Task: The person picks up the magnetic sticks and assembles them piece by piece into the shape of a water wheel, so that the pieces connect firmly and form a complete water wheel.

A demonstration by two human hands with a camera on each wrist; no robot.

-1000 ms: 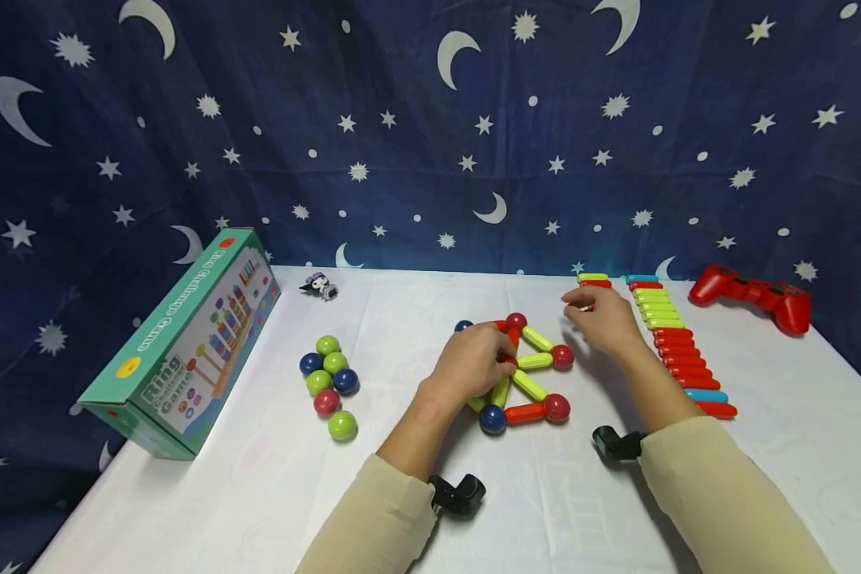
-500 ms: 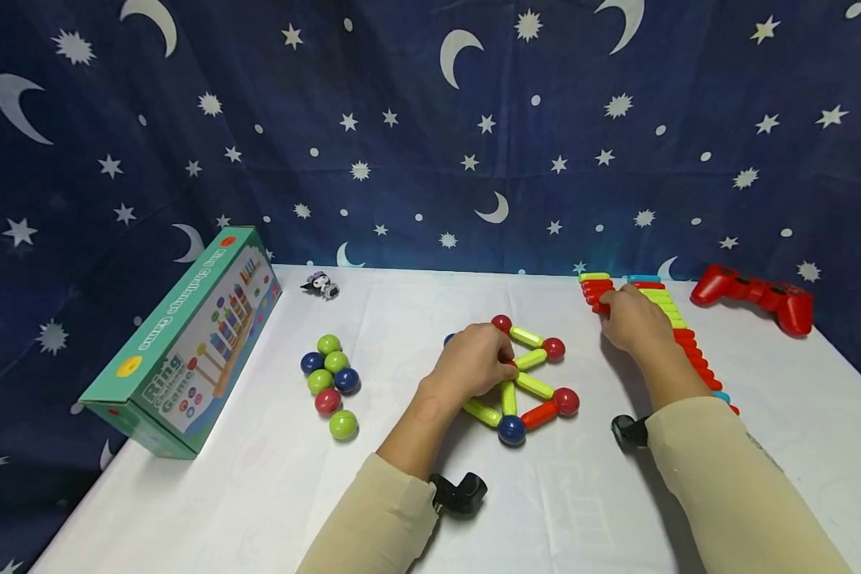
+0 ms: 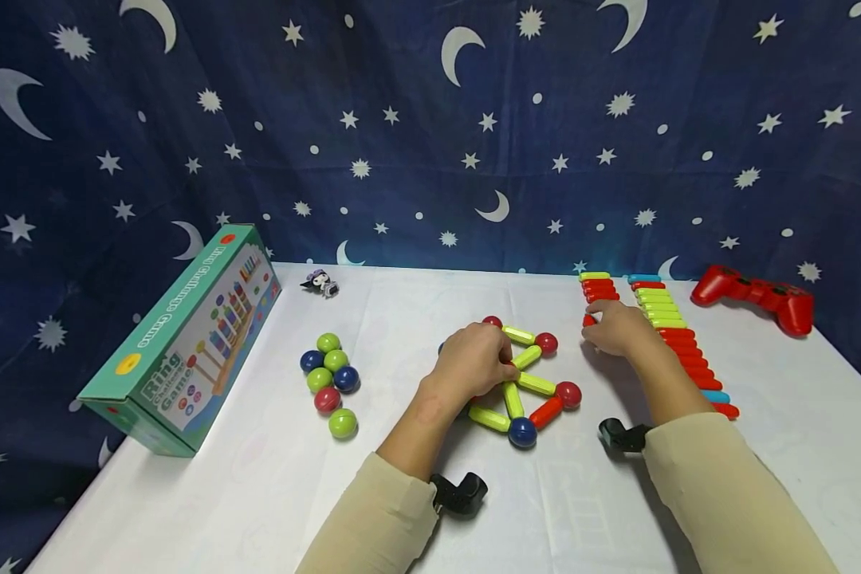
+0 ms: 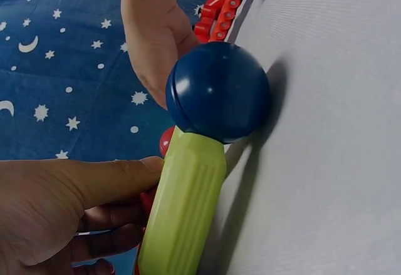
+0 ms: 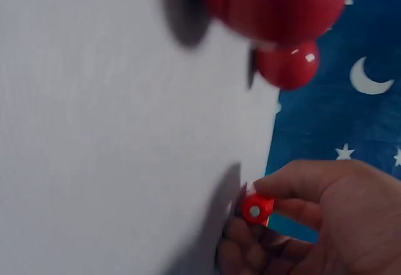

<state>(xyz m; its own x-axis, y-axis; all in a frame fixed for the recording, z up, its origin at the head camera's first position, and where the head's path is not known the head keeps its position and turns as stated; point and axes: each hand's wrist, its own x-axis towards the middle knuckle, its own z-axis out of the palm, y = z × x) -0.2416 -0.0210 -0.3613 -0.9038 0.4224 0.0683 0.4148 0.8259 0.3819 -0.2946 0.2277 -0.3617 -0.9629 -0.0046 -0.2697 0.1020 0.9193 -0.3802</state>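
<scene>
your right hand, the nearer one, pinches the red stick to the right of the ball-and-stick frame, one end jutting roughly frameward, while your left hand grips the frame, fingertips partly hidden.

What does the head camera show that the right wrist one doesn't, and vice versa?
Only the head view shows the left hand, Ring Challenge Game box and red game controller. Only the right wrist view shows the grey end disc of the red rod. Both show the right hand pinching that rod, red balls, white table and starry backdrop.
</scene>
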